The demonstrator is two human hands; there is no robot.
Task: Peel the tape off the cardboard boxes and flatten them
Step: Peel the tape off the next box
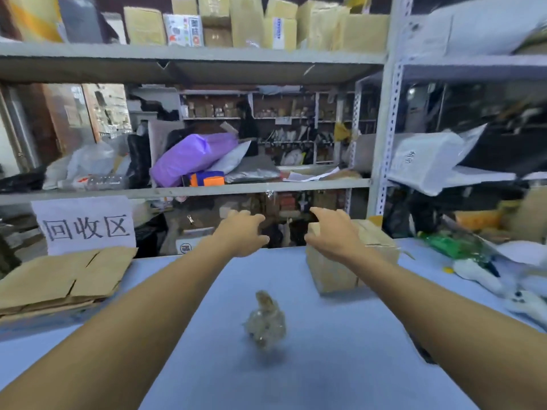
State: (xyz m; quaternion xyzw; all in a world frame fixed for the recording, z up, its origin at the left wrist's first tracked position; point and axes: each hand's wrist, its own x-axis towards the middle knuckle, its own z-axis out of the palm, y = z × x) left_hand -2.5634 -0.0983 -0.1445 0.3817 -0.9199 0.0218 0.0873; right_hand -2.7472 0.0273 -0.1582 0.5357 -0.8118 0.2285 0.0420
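A closed brown cardboard box (334,273) stands on the light blue table (325,365) at the far edge, right of centre. My right hand (331,232) hovers over the box's near-left top corner with fingers spread and relaxed; whether it touches the box is unclear. My left hand (242,232) reaches out beside it, left of the box, fingers loosely curved and holding nothing. A crumpled ball of clear peeled tape (266,321) lies on the table between my forearms. A stack of flattened cardboard (65,279) lies at the table's left edge.
A paper sign with handwritten characters (85,226) hangs behind the flattened stack. Metal shelving (189,187) full of parcels runs behind the table. Green plastic wrap (453,247) and white soft items (479,276) crowd the table's right side.
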